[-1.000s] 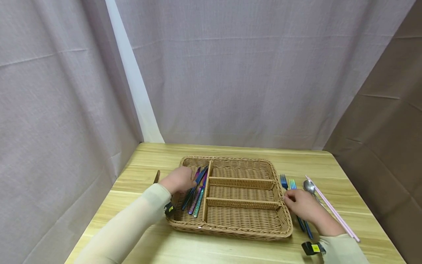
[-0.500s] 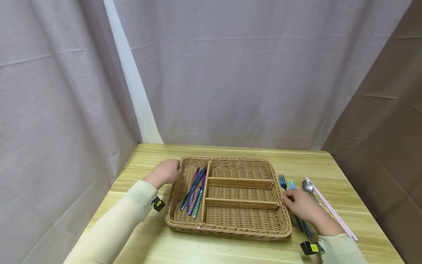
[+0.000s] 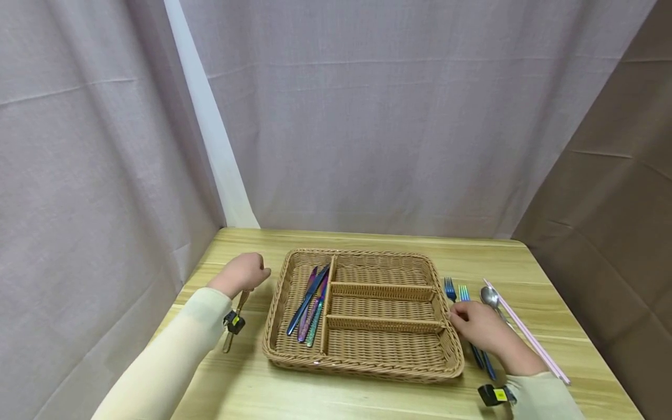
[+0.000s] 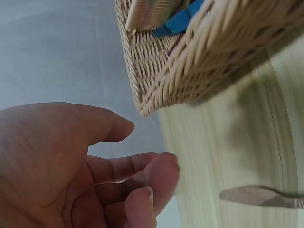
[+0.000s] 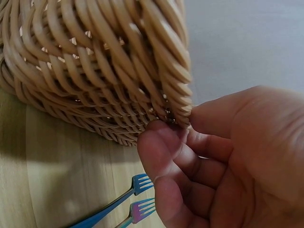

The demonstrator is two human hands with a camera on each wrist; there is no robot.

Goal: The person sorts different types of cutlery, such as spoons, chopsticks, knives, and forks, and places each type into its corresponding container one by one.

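My left hand (image 3: pixel 241 274) hangs over the table left of the wicker basket (image 3: pixel 362 370), fingers loosely curled with nothing between them. Partly hidden under that wrist lies a gold knife (image 3: pixel 228 343); the left wrist view shows its rounded blade (image 4: pixel 254 195) flat on the wood, apart from the fingers. My right hand (image 3: pixel 479 326) pinches the basket's right rim, with the thumb (image 5: pixel 213 114) at the edge and the fingertips against the outer weave. Inside the left compartment lie a blue knife (image 3: pixel 304 305) and others with purple and green glittery handles (image 3: pixel 315 324).
Right of the basket, two forks with blue (image 3: pixel 450 288) and rainbow (image 3: pixel 464 293) heads lie partly under my right hand. Beyond them are a silver spoon (image 3: pixel 490 296) and pink chopsticks (image 3: pixel 530 334). Dividers split the basket's right part into three compartments. Grey curtains (image 3: pixel 367 116) hang behind the table.
My left hand has withdrawn from the left compartment, leaving the blue knife there across the others, and moved left over the gold knife. The right hand stays at the rim.
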